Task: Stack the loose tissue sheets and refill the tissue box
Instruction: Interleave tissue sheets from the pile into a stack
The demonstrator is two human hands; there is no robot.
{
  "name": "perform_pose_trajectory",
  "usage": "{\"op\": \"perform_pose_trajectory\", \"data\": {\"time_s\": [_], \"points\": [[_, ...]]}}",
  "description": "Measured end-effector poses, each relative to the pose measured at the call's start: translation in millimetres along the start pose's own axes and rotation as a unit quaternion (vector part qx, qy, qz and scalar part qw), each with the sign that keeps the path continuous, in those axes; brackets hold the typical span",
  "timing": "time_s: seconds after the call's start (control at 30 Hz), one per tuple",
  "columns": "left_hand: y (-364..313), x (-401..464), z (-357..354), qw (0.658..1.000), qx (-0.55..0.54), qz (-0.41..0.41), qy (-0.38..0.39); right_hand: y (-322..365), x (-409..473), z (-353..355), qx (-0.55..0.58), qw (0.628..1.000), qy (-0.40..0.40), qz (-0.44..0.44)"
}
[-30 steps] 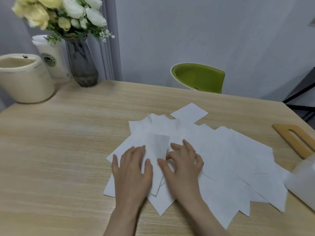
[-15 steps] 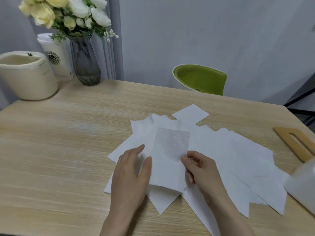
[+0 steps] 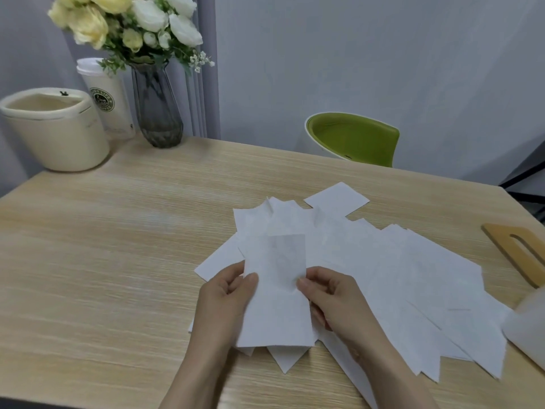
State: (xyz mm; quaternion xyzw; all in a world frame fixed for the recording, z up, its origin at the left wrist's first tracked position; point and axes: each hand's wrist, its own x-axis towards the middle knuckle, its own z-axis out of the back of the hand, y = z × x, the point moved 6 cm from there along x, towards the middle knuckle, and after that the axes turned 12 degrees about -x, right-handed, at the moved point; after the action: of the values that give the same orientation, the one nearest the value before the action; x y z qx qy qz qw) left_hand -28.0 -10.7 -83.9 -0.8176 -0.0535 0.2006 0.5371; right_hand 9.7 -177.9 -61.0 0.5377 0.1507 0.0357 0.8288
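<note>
Left hand (image 3: 227,293) and right hand (image 3: 327,296) each pinch an edge of one tissue sheet (image 3: 277,290) raised over the scattered tissue pile (image 3: 398,276); uneven pull risks tearing.

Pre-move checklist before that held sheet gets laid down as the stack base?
1. Both hands grip the sheet: left hand and right hand pinch its edges: ok.
2. Sheet flat: upper part folded over: not ok.
3. Loose sheets gathered: spread across the table: not ok.
4. Bare table for stacking, to the left: ok.
5. Tissue box located: white object at right edge, cut off: cannot tell.
</note>
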Motion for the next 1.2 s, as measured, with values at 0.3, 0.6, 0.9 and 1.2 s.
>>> {"op": "perform_pose_trajectory", "data": {"time_s": [0.3,0.6,0.9,1.2], "points": [[2.8,5.1,28.2,0.996,-0.039,-0.022,-0.077,-9.0,6.1,38.0,-0.244,0.954,-0.176,-0.007],[3.6,9.7,26.4,0.997,-0.007,-0.028,-0.074,-13.2,21.5,34.2,-0.188,0.974,-0.116,-0.049],[2.1,8.7,25.4,0.997,0.010,-0.028,-0.072,-16.5,21.3,26.4,-0.173,0.978,-0.107,-0.040],[6.4,16.1,23.2,0.997,-0.003,0.026,-0.066,-26.8,-10.3,65.3,-0.026,0.976,-0.213,-0.026]]}}
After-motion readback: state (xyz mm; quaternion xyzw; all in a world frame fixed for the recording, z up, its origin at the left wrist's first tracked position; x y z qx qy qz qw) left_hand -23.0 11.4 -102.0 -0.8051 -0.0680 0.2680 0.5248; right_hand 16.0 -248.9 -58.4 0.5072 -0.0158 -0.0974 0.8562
